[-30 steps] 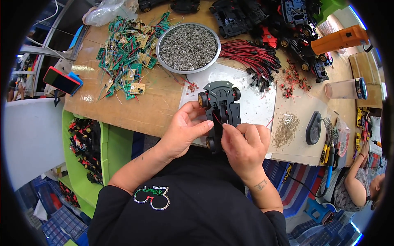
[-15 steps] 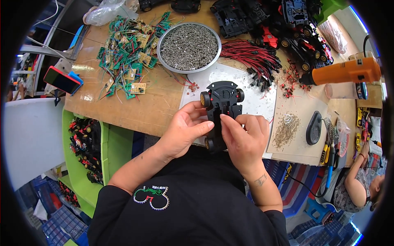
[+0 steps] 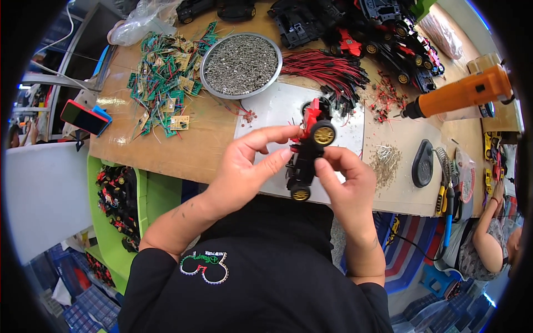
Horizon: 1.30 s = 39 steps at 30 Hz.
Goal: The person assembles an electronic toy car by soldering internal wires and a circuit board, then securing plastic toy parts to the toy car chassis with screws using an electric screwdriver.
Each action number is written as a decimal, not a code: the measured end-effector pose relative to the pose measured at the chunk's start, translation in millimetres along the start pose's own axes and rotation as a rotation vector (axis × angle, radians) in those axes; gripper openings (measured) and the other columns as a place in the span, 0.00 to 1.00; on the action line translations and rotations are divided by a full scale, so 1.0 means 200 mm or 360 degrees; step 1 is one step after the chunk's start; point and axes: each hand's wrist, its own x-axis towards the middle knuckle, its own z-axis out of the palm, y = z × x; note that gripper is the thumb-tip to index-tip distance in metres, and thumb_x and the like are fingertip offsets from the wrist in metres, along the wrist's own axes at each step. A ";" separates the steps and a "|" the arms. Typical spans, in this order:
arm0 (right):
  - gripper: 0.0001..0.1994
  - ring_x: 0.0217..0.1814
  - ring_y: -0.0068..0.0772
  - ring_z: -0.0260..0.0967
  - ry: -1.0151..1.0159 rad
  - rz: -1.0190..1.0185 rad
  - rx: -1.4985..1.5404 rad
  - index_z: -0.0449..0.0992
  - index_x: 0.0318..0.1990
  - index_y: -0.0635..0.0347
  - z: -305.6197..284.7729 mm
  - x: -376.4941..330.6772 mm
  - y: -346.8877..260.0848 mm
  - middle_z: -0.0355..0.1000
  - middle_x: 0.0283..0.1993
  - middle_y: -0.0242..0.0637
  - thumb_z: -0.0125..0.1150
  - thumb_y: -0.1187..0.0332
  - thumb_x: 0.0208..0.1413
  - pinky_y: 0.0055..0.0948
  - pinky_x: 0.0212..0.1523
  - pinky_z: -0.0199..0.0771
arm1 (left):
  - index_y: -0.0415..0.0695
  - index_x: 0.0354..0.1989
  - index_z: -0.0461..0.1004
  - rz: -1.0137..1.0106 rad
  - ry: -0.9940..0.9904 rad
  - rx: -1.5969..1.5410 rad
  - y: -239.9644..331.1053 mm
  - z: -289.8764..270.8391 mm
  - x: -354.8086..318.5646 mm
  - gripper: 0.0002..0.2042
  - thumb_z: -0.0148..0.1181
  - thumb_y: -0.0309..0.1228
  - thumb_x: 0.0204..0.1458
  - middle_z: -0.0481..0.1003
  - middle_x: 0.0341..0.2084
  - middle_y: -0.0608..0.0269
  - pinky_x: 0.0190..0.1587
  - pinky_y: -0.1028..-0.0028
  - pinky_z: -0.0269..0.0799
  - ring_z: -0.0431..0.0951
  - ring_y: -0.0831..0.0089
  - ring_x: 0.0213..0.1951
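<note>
A black toy car chassis [image 3: 304,166] with a red part on top and gold-rimmed wheels is tilted on its side above the white sheet [image 3: 261,119]. My right hand [image 3: 352,180] pinches its right side between thumb and fingers. On the left, my left hand [image 3: 241,166] has index finger and thumb tips against the chassis near the red part, with a gap between these fingers. Behind it stands a round metal bowl [image 3: 280,64] full of small screws. Red and black wires with black ends [image 3: 327,72] lie in a bundle to its right.
Green and tan circuit boards [image 3: 166,83] are heaped at the left. More black chassis [image 3: 297,28] crowd the back. An orange electric screwdriver [image 3: 463,91] juts in from the right, above a soldering iron [image 3: 448,213]. A green crate [image 3: 94,205] stands at lower left; another person [image 3: 483,244] sits at right.
The chassis has been turned from underside up onto its side, showing the red part. My left fingers have spread wider, and my right hand has shifted to the right edge.
</note>
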 end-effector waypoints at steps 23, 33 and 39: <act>0.08 0.36 0.24 0.72 0.0073 -0.0434 -0.0207 0.81 0.39 0.63 -0.04 0.12 0.09 0.75 0.39 0.36 0.66 0.80 0.52 0.23 0.39 0.74 | 0.37 0.42 0.70 0.0110 -0.0104 -0.0334 0.06 0.10 0.17 0.10 0.62 0.18 0.55 0.77 0.39 0.58 0.45 0.77 0.77 0.79 0.75 0.42; 0.09 0.31 0.31 0.74 0.0036 -0.0516 -0.0167 0.82 0.39 0.62 -0.07 0.07 0.06 0.77 0.32 0.37 0.66 0.80 0.49 0.27 0.34 0.73 | 0.38 0.36 0.74 -0.0917 -0.0619 -0.0159 -0.09 0.12 0.21 0.08 0.55 0.30 0.61 0.78 0.29 0.58 0.28 0.74 0.78 0.82 0.68 0.29; 0.07 0.30 0.38 0.72 0.0016 0.0014 -0.0528 0.82 0.40 0.58 -0.07 0.09 0.11 0.74 0.30 0.42 0.62 0.74 0.54 0.32 0.33 0.72 | 0.42 0.32 0.76 0.1409 -0.0026 0.2070 -0.07 0.17 0.20 0.06 0.64 0.26 0.45 0.76 0.25 0.66 0.41 0.64 0.69 0.75 0.64 0.32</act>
